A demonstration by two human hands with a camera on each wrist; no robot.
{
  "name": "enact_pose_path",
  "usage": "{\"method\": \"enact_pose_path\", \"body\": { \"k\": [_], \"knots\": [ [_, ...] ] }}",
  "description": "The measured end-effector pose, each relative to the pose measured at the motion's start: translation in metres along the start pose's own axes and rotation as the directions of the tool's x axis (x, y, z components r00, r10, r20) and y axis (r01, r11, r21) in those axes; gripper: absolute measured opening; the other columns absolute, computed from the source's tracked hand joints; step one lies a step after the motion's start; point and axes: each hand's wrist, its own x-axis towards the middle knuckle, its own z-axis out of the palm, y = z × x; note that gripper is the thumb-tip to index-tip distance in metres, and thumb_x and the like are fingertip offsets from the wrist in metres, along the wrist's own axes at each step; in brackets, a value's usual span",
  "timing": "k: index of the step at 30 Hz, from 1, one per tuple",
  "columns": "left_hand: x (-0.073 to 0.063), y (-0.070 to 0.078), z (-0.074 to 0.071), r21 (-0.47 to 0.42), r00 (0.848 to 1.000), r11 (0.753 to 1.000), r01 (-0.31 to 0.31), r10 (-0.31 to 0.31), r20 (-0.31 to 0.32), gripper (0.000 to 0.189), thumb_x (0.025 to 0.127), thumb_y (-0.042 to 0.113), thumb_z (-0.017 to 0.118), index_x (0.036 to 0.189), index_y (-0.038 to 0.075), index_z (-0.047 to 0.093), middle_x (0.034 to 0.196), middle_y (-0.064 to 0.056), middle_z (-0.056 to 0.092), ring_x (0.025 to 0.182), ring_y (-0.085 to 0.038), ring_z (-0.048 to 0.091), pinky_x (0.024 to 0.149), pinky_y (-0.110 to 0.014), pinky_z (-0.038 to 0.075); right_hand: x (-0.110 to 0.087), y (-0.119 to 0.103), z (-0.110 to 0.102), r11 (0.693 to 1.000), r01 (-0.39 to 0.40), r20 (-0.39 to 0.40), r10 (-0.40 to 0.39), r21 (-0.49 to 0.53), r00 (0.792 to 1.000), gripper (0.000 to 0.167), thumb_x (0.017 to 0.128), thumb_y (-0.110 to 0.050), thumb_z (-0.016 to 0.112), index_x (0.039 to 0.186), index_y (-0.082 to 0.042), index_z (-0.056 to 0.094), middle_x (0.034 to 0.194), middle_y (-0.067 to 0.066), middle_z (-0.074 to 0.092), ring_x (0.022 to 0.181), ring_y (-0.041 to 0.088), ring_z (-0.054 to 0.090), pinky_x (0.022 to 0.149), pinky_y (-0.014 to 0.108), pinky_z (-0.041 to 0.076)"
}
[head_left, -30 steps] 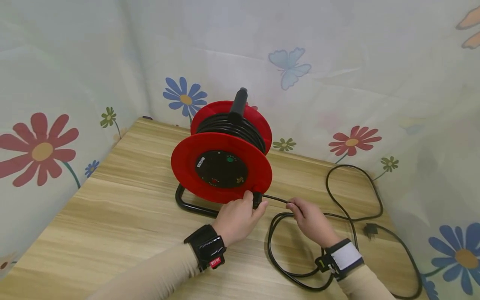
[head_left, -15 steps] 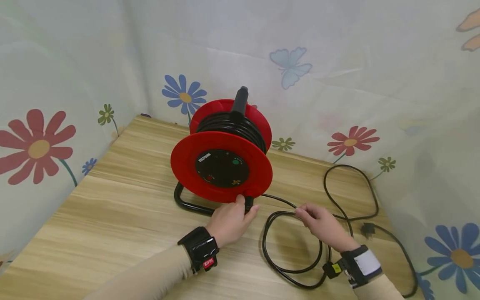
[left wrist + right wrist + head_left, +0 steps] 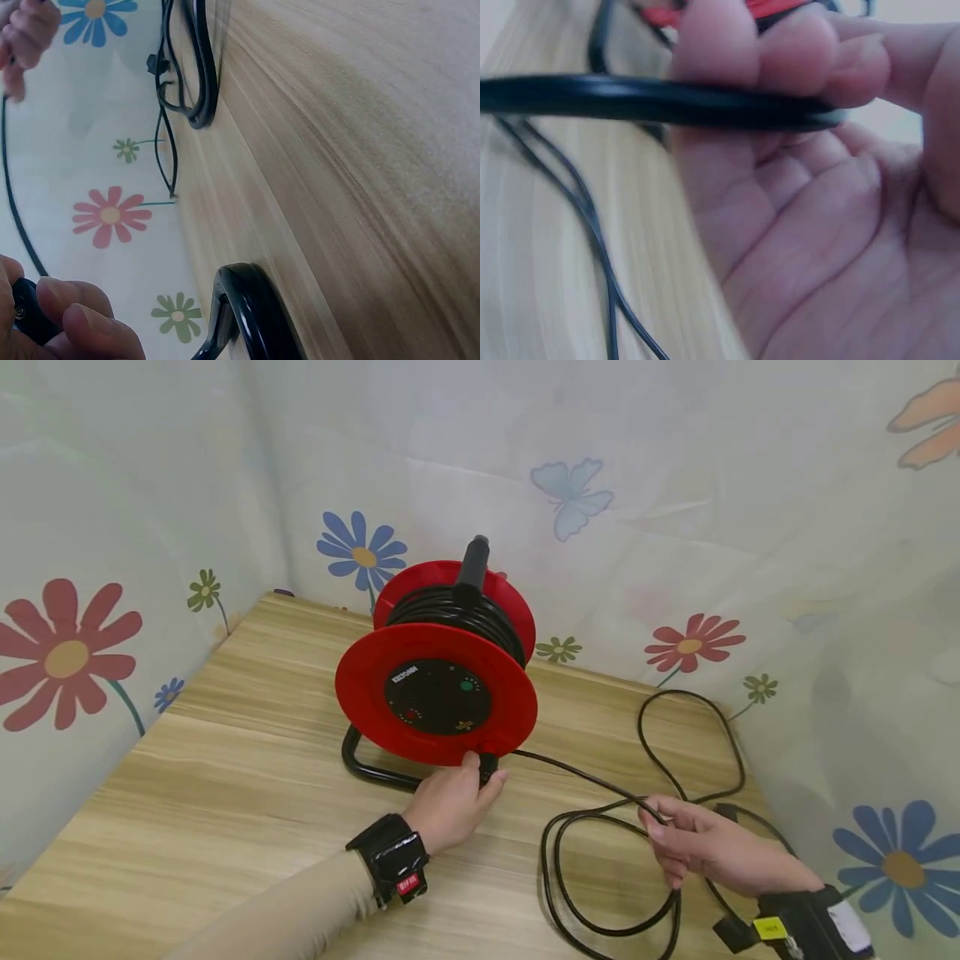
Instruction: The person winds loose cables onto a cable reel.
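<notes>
A red cable reel (image 3: 438, 697) with a black centre disc stands on the table, black cable wound between its two flanges. My left hand (image 3: 450, 806) grips the black knob (image 3: 487, 767) at the lower rim of the front flange; in the left wrist view the fingers wrap around this knob (image 3: 28, 311). Off to the right, my right hand (image 3: 716, 847) holds the black cable (image 3: 577, 770), which runs from the reel's lower right side. Seen from the right wrist, the fingers curl over the cable (image 3: 630, 97), which crosses the palm side.
Loose coils (image 3: 558, 860) of cable lie on the wooden table (image 3: 225, 752) beneath and beside the right hand. Another loop (image 3: 738, 752) reaches the back right edge. The reel's black tube frame (image 3: 375, 774) rests on the table. A flower-printed curtain (image 3: 675, 527) hangs behind.
My right hand has moved right and nearer along the cable, leaving a longer stretch between it and the reel. The left hand and knob have shifted slightly left along the rim; the reel has turned slightly.
</notes>
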Motion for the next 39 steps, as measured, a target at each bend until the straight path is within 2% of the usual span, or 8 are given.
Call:
{"method": "enact_pose_path", "body": {
  "k": [4,7,10,13,15,18,21,39],
  "knots": [
    [0.000,-0.002,-0.001,0.006,1.000,1.000,0.006,-0.006,-0.001,0.049,0.099,0.053,0.041,0.094,0.005,0.049,0.057,0.000,0.045,0.047,-0.014,0.045,0.044,-0.030,0.036,-0.015,-0.004,-0.008,0.991,0.131,-0.197,-0.126,0.012,0.972,0.031,0.108,-0.011,0.025,0.135,-0.010,0.040,0.079,0.000,0.036,0.062,0.025,0.023,0.059,0.034,0.028],
    [0.000,-0.003,-0.001,0.013,1.000,1.000,0.012,-0.012,-0.001,0.049,0.099,0.053,0.041,0.095,0.005,0.049,0.057,0.000,0.046,0.047,-0.014,0.046,0.044,-0.030,0.037,-0.017,-0.006,-0.011,0.958,0.010,-0.450,-0.145,-0.287,0.881,0.037,0.107,-0.026,0.035,0.139,-0.010,0.042,0.078,0.001,0.038,0.057,0.024,0.025,0.056,0.038,0.026],
    [0.000,-0.003,-0.001,0.011,1.000,1.000,0.015,-0.015,-0.006,0.049,0.099,0.053,0.042,0.095,0.005,0.049,0.057,-0.001,0.046,0.047,-0.014,0.046,0.044,-0.031,0.037,-0.011,-0.002,-0.016,0.754,-0.250,-0.595,-0.223,-0.608,0.772,0.042,0.104,-0.038,0.040,0.131,-0.008,0.051,0.080,0.003,0.048,0.055,0.020,0.036,0.051,0.035,0.031],
    [0.000,-0.003,0.000,0.005,1.000,1.000,0.014,-0.014,-0.005,0.046,0.099,0.051,0.043,0.094,0.005,0.049,0.058,-0.001,0.045,0.047,-0.014,0.045,0.044,-0.030,0.037,-0.003,0.007,-0.024,0.523,-0.429,-0.641,-0.339,-0.737,0.689,0.037,0.103,-0.041,0.042,0.110,-0.009,0.059,0.075,0.004,0.053,0.056,0.017,0.042,0.050,0.032,0.033],
    [0.000,-0.003,0.001,-0.004,1.000,1.000,0.013,-0.013,0.000,0.045,0.099,0.049,0.044,0.094,0.005,0.049,0.058,-0.001,0.045,0.048,-0.015,0.046,0.044,-0.031,0.037,0.000,0.014,-0.031,0.473,-0.490,-0.669,-0.365,-0.732,0.648,0.039,0.102,-0.044,0.043,0.094,-0.009,0.058,0.069,0.002,0.049,0.056,0.017,0.041,0.050,0.031,0.032],
    [0.000,-0.005,0.003,-0.009,1.000,1.000,0.017,-0.016,0.014,0.046,0.099,0.049,0.044,0.096,0.004,0.050,0.060,-0.001,0.046,0.051,-0.016,0.047,0.046,-0.031,0.038,0.001,0.021,-0.037,0.475,-0.556,-0.724,-0.331,-0.682,0.605,0.048,0.100,-0.051,0.043,0.081,-0.008,0.054,0.063,0.002,0.043,0.053,0.017,0.039,0.048,0.031,0.031],
    [-0.001,-0.009,0.005,-0.018,0.999,0.999,0.034,-0.034,0.026,0.050,0.099,0.052,0.042,0.099,0.002,0.052,0.064,-0.002,0.049,0.055,-0.016,0.049,0.049,-0.031,0.039,0.001,0.025,-0.040,0.501,-0.585,-0.758,-0.273,-0.638,0.593,0.057,0.098,-0.057,0.041,0.085,-0.004,0.059,0.064,0.003,0.048,0.054,0.018,0.042,0.050,0.033,0.033],
    [-0.006,-0.030,-0.005,-0.268,0.989,0.956,0.121,-0.093,0.116,0.029,0.098,0.039,0.051,0.088,0.012,0.053,0.070,-0.002,0.045,0.064,-0.019,0.049,0.058,-0.032,0.040,0.015,0.043,-0.039,0.518,-0.497,-0.694,-0.309,-0.696,0.650,0.046,0.099,-0.045,0.049,0.107,-0.002,0.064,0.094,0.009,0.066,0.078,0.022,0.059,0.065,0.041,0.046]
  ]
}}
